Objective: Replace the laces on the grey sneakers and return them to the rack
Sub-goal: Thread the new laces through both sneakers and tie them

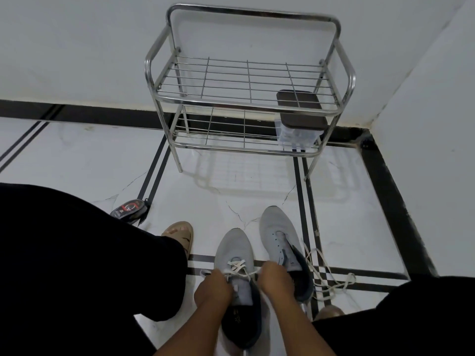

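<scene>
Both your hands, left (214, 286) and right (275, 281), pinch the white lace (240, 267) on the near sneaker (235, 253) on the floor | risk: uneven pull skews lacing | other sneaker (276, 232) unlaced beside it

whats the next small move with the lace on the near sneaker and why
Probably pull both lace ends snug, then thread the next pair of eyelets. The left hand and right hand each pinch the white lace on the near sneaker, which shows only a few crossings. The other sneaker has bare eyelets, with a loose lace beside it.
</scene>
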